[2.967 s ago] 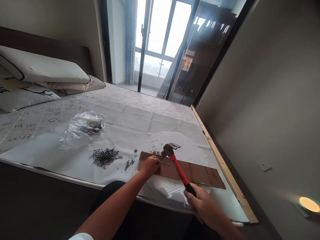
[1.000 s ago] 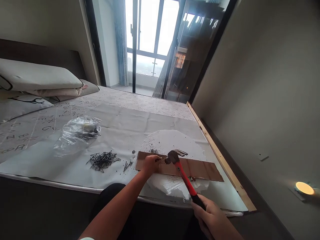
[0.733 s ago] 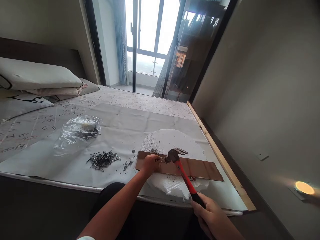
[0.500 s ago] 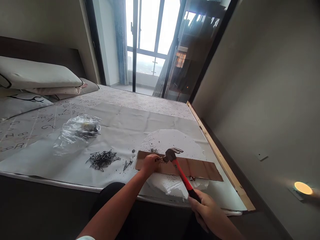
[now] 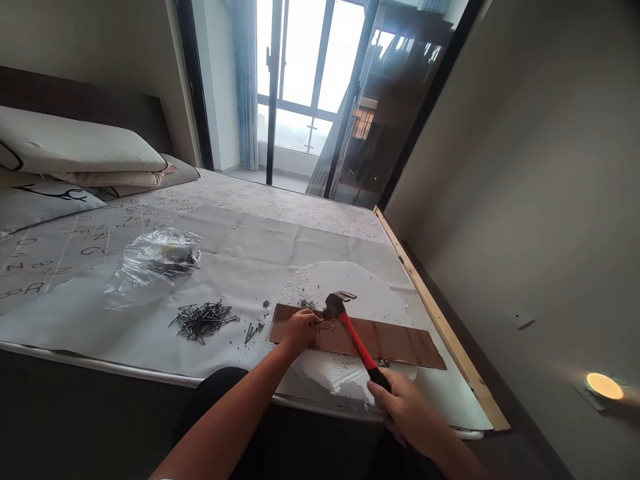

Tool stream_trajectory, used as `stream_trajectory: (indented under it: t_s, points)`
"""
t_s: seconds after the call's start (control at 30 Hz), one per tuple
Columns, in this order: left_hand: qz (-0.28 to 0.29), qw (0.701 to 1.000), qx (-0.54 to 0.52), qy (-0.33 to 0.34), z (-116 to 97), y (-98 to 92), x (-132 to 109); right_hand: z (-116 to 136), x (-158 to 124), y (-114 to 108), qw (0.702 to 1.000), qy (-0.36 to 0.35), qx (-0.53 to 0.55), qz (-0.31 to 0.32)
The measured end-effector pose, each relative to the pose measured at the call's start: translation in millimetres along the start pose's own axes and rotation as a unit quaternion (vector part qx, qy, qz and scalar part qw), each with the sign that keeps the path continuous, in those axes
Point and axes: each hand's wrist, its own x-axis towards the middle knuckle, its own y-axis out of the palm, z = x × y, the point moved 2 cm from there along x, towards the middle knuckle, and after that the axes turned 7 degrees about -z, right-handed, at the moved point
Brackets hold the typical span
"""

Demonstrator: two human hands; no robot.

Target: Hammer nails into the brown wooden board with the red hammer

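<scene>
I'm watching the hammer (image 5: 356, 340), red and black with a dark claw head (image 5: 335, 305), slanting over a brown board (image 5: 395, 341). Bare sheet (image 5: 250, 243) is stretching beyond; a wooden strip (image 5: 441, 319) is bounding the right. My right hand (image 5: 403, 407) is clasping the hammer; my left hand (image 5: 299, 332) is resting on the board, its pinch unclear.

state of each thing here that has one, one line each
right hand: grip closed on hammer
hammer: held, head at the board
left hand: at the board, hold unclear
board: lying across foam
nails: loose, mostly heaped
bag: crumpled
pillows: stacked
light: lit
</scene>
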Motion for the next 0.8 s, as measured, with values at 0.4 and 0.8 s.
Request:
stream_trajectory:
  t_s: [0.4, 0.8]
  points:
    - [0.019, 0.999, 0.033, 0.015, -0.2, -0.4, -2.3, -7.9, 1.3, 10.5, 1.000, -0.011, -0.015, -0.004]
    - [0.008, 1.000, -0.010, 0.016, -6.0, -16.1, 2.3, -2.0, 1.8, 10.8, 0.996, -0.039, -0.061, -0.044]
